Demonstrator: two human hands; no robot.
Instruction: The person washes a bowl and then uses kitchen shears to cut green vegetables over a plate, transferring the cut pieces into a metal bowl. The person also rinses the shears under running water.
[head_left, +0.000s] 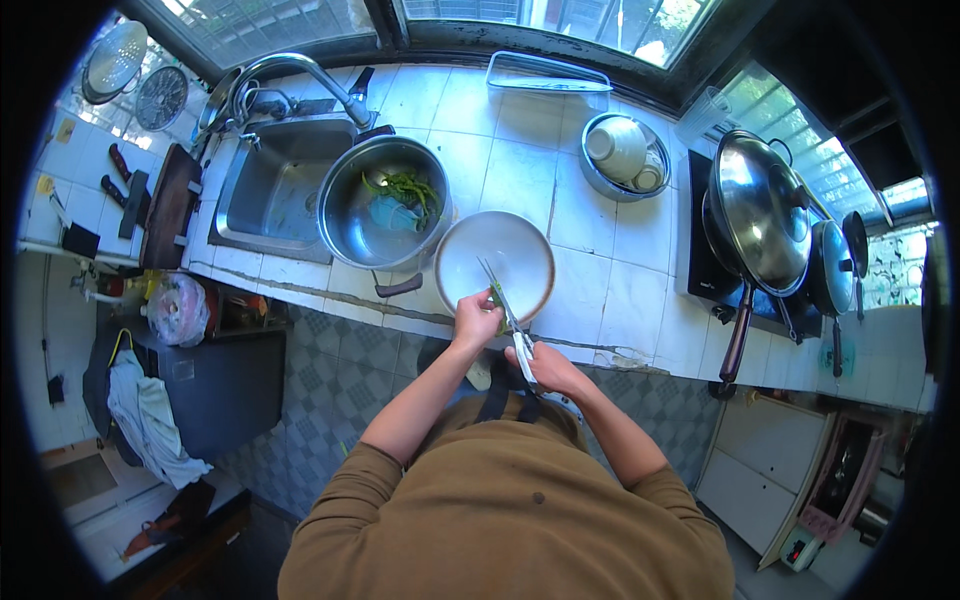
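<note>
My left hand (478, 320) pinches a green pepper (498, 297) above the near rim of a white bowl (487, 244) with a brown edge. In my right hand (551, 367) is a pair of scissors (523, 352) with white handles. Their blades are parted and point away from me over the bowl, right beside the pepper. Left of the bowl stands a large steel pot (384, 251). Several long green peppers (409, 187) lie in it, along with a light-blue piece (394, 215) that I cannot identify. My fingers partly hide the held pepper.
A steel sink (262, 195) with a curved faucet (300, 64) is at the left. Behind and right, a metal basin (637, 195) holds stacked bowls (616, 148). A lidded wok (761, 214) sits on the stove (697, 255). The tiled counter's front edge (622, 354) is chipped.
</note>
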